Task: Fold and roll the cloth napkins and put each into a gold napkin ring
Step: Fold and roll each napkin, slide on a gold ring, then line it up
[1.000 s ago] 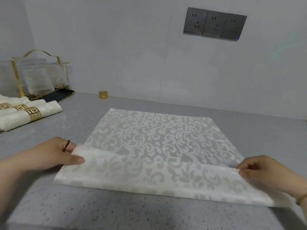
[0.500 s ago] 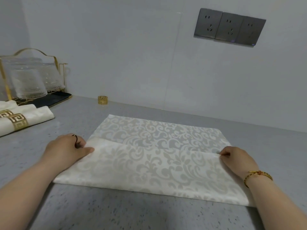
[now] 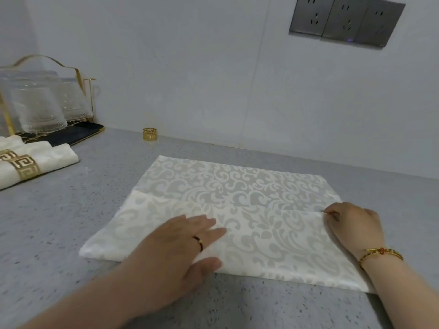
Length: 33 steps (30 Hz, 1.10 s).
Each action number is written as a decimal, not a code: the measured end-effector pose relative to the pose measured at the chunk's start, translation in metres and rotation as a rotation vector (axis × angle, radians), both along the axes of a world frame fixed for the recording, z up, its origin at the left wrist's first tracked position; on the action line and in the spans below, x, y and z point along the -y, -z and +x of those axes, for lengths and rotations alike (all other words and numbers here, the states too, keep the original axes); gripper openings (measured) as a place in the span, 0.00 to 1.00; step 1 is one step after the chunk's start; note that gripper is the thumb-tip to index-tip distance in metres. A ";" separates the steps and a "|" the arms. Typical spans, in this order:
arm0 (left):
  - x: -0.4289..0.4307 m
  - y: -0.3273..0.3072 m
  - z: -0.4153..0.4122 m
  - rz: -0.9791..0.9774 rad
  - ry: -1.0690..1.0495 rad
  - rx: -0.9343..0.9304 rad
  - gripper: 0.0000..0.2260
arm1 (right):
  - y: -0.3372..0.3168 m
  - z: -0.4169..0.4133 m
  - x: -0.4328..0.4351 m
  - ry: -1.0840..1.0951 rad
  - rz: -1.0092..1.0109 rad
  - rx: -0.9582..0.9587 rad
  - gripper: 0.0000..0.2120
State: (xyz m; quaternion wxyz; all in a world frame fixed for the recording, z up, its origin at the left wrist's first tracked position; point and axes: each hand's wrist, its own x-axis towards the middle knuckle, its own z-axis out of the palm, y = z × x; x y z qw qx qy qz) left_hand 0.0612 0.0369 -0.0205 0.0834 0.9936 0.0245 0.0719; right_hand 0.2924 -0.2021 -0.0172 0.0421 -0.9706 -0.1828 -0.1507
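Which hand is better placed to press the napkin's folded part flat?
The left hand: it lies flat, fingers straight, on the folded flap of the white patterned cloth napkin, while the right hand pinches the flap's right corner.

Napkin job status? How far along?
Done: at least two rolled napkins at the left edge sit in gold rings. In hand: one napkin lies spread on the counter, near edge folded over once; the left hand presses the flap flat, the right hand pinches its corner. Left: more folds, rolling, then the loose ring behind it.
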 end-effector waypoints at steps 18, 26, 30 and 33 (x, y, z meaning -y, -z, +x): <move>0.002 0.017 0.012 0.005 -0.070 -0.240 0.61 | 0.008 -0.117 -0.075 -0.748 -0.212 -0.430 0.51; 0.022 0.019 -0.027 0.032 -0.024 -0.255 0.59 | 0.003 -0.160 -0.050 -0.790 -0.204 -0.523 0.48; 0.020 0.019 -0.026 0.010 -0.055 -0.194 0.60 | -0.021 -0.145 -0.057 -0.640 0.123 -0.699 0.19; 0.020 0.019 -0.024 -0.002 -0.062 -0.175 0.54 | -0.023 -0.110 -0.079 -0.538 0.233 -0.496 0.11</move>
